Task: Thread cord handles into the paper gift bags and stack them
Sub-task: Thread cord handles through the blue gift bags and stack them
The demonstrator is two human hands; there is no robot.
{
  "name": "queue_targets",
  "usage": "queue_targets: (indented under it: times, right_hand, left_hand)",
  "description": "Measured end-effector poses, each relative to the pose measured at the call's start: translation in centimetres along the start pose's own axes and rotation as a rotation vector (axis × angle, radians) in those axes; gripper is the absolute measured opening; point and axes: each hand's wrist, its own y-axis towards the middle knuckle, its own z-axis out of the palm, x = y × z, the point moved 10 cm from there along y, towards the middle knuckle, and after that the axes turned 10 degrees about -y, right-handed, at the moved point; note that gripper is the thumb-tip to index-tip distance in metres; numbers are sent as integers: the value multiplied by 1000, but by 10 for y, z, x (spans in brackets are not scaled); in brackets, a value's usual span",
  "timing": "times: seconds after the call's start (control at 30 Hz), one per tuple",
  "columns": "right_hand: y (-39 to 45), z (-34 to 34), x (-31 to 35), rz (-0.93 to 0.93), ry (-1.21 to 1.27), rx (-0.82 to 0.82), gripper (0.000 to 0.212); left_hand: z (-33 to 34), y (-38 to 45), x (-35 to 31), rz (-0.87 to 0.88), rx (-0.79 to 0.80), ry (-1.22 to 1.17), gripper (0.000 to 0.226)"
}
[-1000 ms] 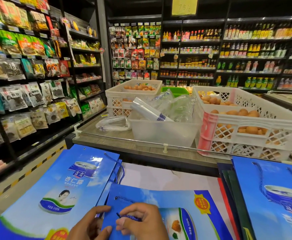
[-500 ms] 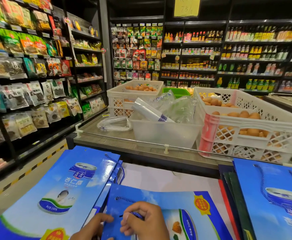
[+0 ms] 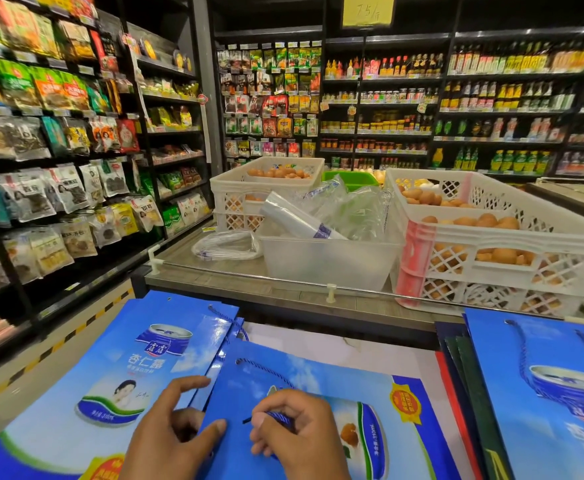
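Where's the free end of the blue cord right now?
Head view, bottom centre: the cord end is pinched by the right hand over the middle blue bag, just right of the left hand's thumb.

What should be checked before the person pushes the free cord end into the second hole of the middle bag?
1. Cord tip held: ok. The right hand pinches the blue cord, dark tip sticking out toward the left.
2. Bag steadied: ok. The left hand holds the left edge of the middle bag.
3. First end threaded: ok. The cord runs from the far hole toward the right hand.
4. Second hole located: cannot tell. It is not visible; the hands may cover it.
5. Stacking spot ready: ok. The right pile has a corded bag on top.
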Motion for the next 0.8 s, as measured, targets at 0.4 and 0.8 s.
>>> queue_targets:
  times: [0.4,0.8]
  right_hand:
    - [2,2,-10,7,-107,10,11]
    - [-1,24,-1,-111,-384,76,17]
  left_hand:
    - [3,9,13,-155,251,90,49]
    - [3,7,33,-79,215,77,54]
